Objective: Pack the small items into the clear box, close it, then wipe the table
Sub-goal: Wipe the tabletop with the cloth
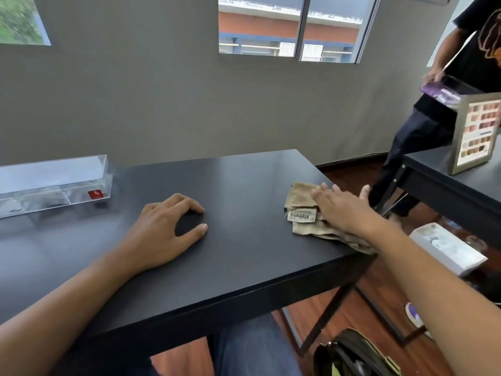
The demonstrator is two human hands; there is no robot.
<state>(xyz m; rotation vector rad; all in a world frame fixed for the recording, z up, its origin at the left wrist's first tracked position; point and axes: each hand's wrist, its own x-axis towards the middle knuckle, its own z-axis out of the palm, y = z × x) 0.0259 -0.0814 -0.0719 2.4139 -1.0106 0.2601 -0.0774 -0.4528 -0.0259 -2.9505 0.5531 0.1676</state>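
Observation:
A long clear box (54,183) with a red label lies shut at the far left of the black table (244,253); its contents show only as a blur. A crumpled beige cloth (301,202) with a barcode tag lies near the table's right edge. My right hand (339,206) rests flat on the cloth, fingers spread, pressing it down. My left hand (168,226) sits on the tabletop in the middle, fingers arched and apart, holding nothing.
Another person (461,77) stands at the far right holding a clear box, beside a second black table (447,180) with a printed box (477,134). A white box (447,248) and a dark bag (352,354) lie on the wooden floor to the right.

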